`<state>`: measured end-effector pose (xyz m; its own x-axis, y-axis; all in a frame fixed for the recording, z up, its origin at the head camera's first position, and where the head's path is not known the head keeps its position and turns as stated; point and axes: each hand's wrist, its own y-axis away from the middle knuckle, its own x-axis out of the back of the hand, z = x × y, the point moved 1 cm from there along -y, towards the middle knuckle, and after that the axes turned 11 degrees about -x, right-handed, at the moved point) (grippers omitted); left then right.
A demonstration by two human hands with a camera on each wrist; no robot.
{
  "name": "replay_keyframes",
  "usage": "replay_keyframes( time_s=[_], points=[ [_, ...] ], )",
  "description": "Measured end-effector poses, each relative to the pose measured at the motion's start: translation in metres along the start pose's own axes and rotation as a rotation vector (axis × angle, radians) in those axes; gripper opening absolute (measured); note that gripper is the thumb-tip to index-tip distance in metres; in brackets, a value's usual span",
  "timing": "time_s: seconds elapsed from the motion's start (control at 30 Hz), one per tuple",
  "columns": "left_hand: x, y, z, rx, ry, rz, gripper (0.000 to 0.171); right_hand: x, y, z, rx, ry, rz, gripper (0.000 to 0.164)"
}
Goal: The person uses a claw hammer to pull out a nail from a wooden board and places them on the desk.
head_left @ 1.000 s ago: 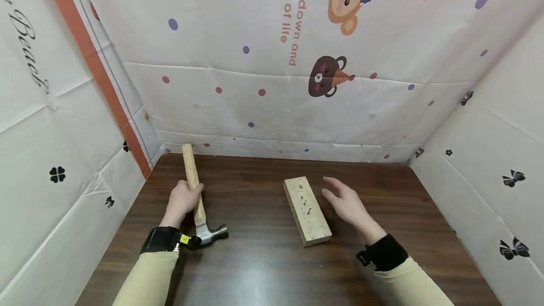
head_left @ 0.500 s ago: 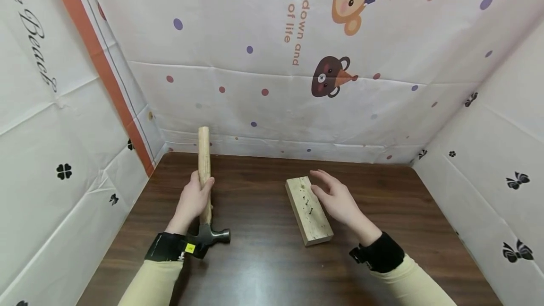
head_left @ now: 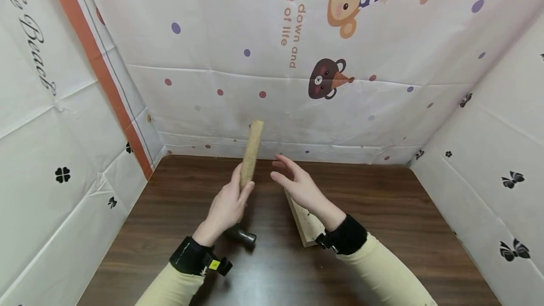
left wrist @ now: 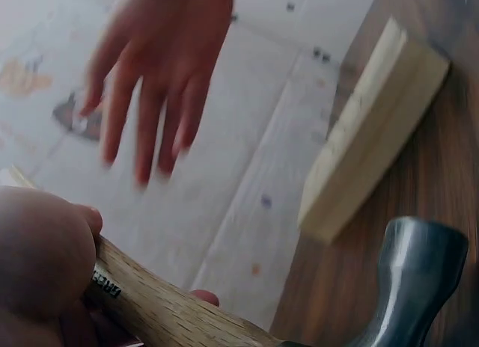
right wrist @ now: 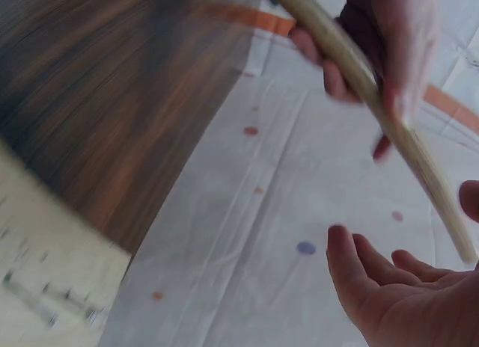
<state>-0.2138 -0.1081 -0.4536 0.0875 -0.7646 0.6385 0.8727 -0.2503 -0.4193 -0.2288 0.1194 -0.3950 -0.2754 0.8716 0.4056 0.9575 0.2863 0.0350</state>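
My left hand [head_left: 225, 206] grips a claw hammer by the middle of its wooden handle [head_left: 252, 152], held up off the table with the butt end pointing away. The dark metal hammer head [left wrist: 419, 280] hangs low, near the left wrist. My right hand [head_left: 302, 188] hovers to the right of the handle, fingers apart and loosely bent, holding nothing. In the right wrist view, the right hand's fingers [right wrist: 352, 276] sit close to the handle's butt end. Under the right forearm lies a pale wooden block [head_left: 300, 218], partly hidden; nails [right wrist: 71, 306] stick out of its top.
A brown wood-grain table [head_left: 374, 211] lies beneath the hands. Printed white sheets rise behind it [head_left: 204, 107] and along its left [head_left: 85, 202] and right [head_left: 476, 155] sides.
Lifted from the left side, the hammer has moved right with my left hand, its handle now leaning right. My right hand has gone left across the block, toward the handle.
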Motion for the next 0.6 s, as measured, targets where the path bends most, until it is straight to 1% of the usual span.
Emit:
replay_keyframes(
  time_s=[0.07, 0.13, 0.23, 0.3, 0.37, 0.5, 0.6],
  points=[
    [-0.007, -0.002, 0.012, -0.064, -0.023, -0.015, 0.068, -0.006, -0.002, -0.006, 0.01, -0.05, 0.007, 0.065],
    [-0.013, -0.005, 0.023, -0.111, -0.034, -0.036, 0.074, -0.011, -0.003, -0.011, 0.023, -0.101, 0.018, 0.063],
    [-0.021, -0.007, 0.036, -0.143, -0.018, -0.073, 0.083, -0.015, -0.001, -0.018, 0.06, -0.216, 0.039, 0.054],
    [-0.026, -0.008, 0.043, -0.158, 0.0, -0.089, 0.088, -0.016, 0.0, -0.02, 0.087, -0.3, 0.056, 0.047],
    [-0.03, -0.009, 0.047, -0.179, 0.008, -0.091, 0.091, -0.017, 0.0, -0.022, 0.117, -0.369, 0.084, 0.041],
    [-0.037, -0.009, 0.056, -0.234, 0.022, -0.091, 0.092, -0.017, 0.001, -0.022, 0.146, -0.474, 0.147, 0.028],
    [-0.041, -0.008, 0.062, -0.272, 0.052, -0.106, 0.094, -0.016, 0.001, -0.022, 0.185, -0.562, 0.159, 0.018]
  ],
)
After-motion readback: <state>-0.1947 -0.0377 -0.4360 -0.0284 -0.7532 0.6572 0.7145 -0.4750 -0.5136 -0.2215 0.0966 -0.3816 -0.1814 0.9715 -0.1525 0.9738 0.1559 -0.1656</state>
